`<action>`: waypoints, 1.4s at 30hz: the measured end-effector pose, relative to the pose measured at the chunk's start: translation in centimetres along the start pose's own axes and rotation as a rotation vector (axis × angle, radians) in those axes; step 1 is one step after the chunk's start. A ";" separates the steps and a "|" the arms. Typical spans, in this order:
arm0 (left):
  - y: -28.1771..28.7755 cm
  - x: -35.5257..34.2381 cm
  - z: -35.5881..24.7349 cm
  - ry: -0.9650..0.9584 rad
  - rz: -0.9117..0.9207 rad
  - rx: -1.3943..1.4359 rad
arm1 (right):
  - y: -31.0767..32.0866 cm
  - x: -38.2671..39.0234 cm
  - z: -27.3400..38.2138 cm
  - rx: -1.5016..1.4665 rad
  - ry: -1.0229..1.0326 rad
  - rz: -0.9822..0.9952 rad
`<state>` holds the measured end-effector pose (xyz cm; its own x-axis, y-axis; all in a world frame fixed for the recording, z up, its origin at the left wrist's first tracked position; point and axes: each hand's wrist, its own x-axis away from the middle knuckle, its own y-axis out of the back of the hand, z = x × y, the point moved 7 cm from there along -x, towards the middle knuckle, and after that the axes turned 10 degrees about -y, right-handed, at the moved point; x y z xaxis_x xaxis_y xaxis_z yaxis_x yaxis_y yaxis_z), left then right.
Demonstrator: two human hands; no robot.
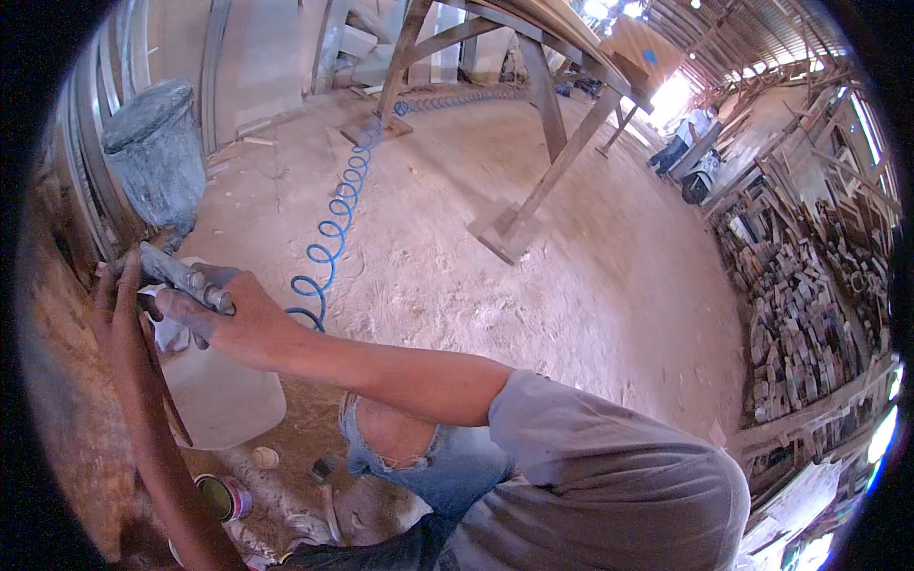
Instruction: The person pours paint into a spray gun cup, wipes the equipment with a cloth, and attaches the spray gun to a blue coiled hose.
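Note:
My right hand (pixel 224 309) is closed round the metal body of a spray gun (pixel 176 271), its thumb and forefinger stained grey. On top of the gun tilts a large cup (pixel 157 157), coated in grey-blue paint and lidded. My left hand (pixel 116 300) is at the front of the gun, its long fingers reaching up against it; the thumb and palm are mostly hidden. Close to its forearm stands a brown wooden surface (pixel 71 400). Below both hands sits a whitish plastic container (pixel 228 404).
A blue coiled hose (pixel 328 228) runs over the dusty floor to a wooden trestle table (pixel 562 48). An open paint can (pixel 224 498) stands low left. Stacked wood offcuts (pixel 800 324) line the right side. Far back are a person (pixel 687 138) and a motorbike (pixel 700 181).

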<state>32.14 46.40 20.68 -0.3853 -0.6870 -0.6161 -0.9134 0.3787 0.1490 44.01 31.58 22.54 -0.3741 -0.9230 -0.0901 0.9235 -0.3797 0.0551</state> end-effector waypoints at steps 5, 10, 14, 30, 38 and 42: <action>-0.5 -0.2 -0.3 -0.139 0.028 -0.289 | 0.8 0.4 0.4 -0.075 0.012 0.012; 0.8 -0.1 -2.5 -0.272 0.138 -0.398 | -0.3 -0.9 0.3 0.024 0.041 -0.003; -1.2 0.4 -2.4 0.096 -0.022 0.034 | 0.1 -0.2 -0.1 -0.034 0.065 -0.032; 0.5 0.5 -2.7 0.076 -0.054 -0.095 | -0.6 0.0 -0.2 -0.013 0.039 0.004; -1.5 0.1 -5.8 0.148 0.000 -0.074 | 0.7 0.6 -0.4 0.081 -0.101 -0.042; -0.4 0.1 -4.4 0.105 -0.017 0.074 | -0.8 0.3 0.1 0.072 -0.141 -0.021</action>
<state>31.86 43.39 23.97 -0.3847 -0.7536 -0.5330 -0.9094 0.4082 0.0792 43.15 31.60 22.57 -0.4059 -0.9126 0.0484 0.9089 -0.3975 0.1259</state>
